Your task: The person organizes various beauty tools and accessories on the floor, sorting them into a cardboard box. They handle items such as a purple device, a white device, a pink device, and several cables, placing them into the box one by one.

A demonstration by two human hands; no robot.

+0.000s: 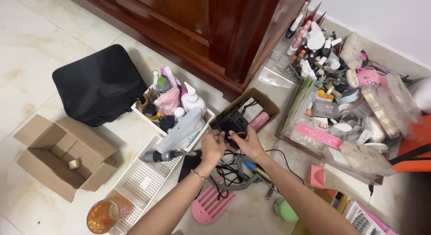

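Observation:
My left hand [212, 147] and my right hand [248, 143] both grip a small black device [230, 122] held over the floor. It sits just in front of a small brown cardboard box [265, 105] that holds a pink cylinder and a pale packet. Black cords [229, 172] and a grey coiled hose [233, 183] trail on the tiles under my wrists. A thin bracelet circles my left wrist.
A white basket [206, 122] full of bottles stands to the left, with an empty white tray [143, 179] below it. A black bag [98, 84], an open cardboard box [63, 156], a pink grille [211, 206], a glass jar [102, 216] and a cluttered tray of nail supplies [341, 118] surround me. A dark wooden cabinet [215, 33] stands behind.

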